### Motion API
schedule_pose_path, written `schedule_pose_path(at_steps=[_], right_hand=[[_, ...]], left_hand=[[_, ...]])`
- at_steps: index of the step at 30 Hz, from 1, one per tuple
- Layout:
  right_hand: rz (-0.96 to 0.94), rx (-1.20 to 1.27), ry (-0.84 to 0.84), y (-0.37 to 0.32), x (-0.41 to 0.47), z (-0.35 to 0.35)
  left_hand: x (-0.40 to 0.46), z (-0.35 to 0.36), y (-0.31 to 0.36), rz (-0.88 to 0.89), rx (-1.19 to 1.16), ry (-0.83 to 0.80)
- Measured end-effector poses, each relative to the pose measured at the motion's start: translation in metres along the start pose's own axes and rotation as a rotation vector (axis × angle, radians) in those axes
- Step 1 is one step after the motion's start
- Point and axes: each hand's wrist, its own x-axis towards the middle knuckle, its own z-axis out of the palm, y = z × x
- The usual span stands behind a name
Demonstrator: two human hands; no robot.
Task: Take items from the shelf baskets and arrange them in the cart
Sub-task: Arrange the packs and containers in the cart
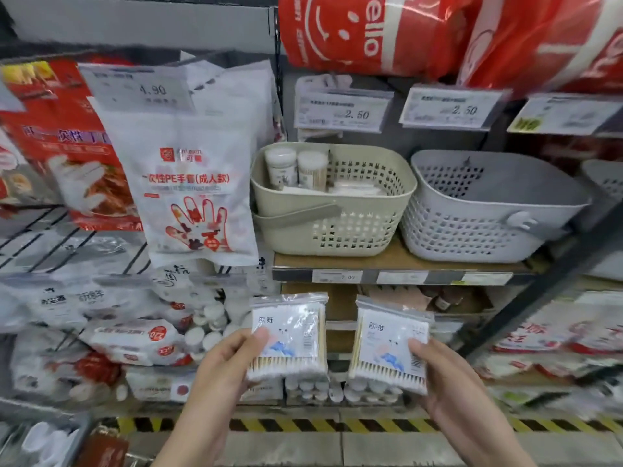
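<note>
Below the shelf baskets, my left hand (222, 362) pinches one cotton swab pack (288, 335), thumb on its front, fingers curled behind. My right hand (448, 382) pinches a second swab pack (391, 345) likewise. Both clear packs stand upright, side by side and apart, below the beige basket (337, 210) and grey basket (488, 214).

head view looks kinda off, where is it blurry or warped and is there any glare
Head view: wide-angle bending tilts the shelf edge and the right upright; motion blur smears the price tags and the left-hand packets; glare streaks the red bags up top; the swab packs in both hands stay fairly sharp.
</note>
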Motion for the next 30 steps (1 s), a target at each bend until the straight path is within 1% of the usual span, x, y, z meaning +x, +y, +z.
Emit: schedule_pose_path(at_steps=[4,7,10,14,17,19,22,25,28,30], right_hand=[[-0.021,0.078,-0.019,-0.028,0.015,0.008],[-0.109,0.099,0.005,-0.053,0.030,0.021],[-0.216,0.114,0.075,-0.080,0.044,0.031],[-0.346,0.022,0.145,-0.113,0.066,0.036],[-0.415,0.018,0.177,-0.129,0.085,0.044],[-0.449,-0.002,0.200,-0.137,0.099,0.052],[-0.493,-0.015,0.207,-0.149,0.118,0.067],[-0.558,-0.154,0.234,-0.161,0.138,0.082],[-0.636,-0.441,0.273,-0.172,0.156,0.095],[-0.647,-0.613,0.290,-0.176,0.166,0.102]], left_hand=[[0.012,0.007,0.035,0.099,0.111,0.012],[0.026,0.012,0.067,0.195,0.145,0.021],[0.051,0.022,0.099,0.298,0.171,0.020],[0.089,0.044,0.134,0.504,0.298,0.040],[0.117,0.058,0.153,0.648,0.390,0.062],[0.134,0.064,0.161,0.708,0.468,0.105],[0.155,0.071,0.169,0.741,0.600,0.151],[0.171,0.075,0.173,0.725,0.786,0.192],[0.179,0.076,0.171,0.694,0.998,0.277],[0.182,0.077,0.170,0.662,1.087,0.310]])
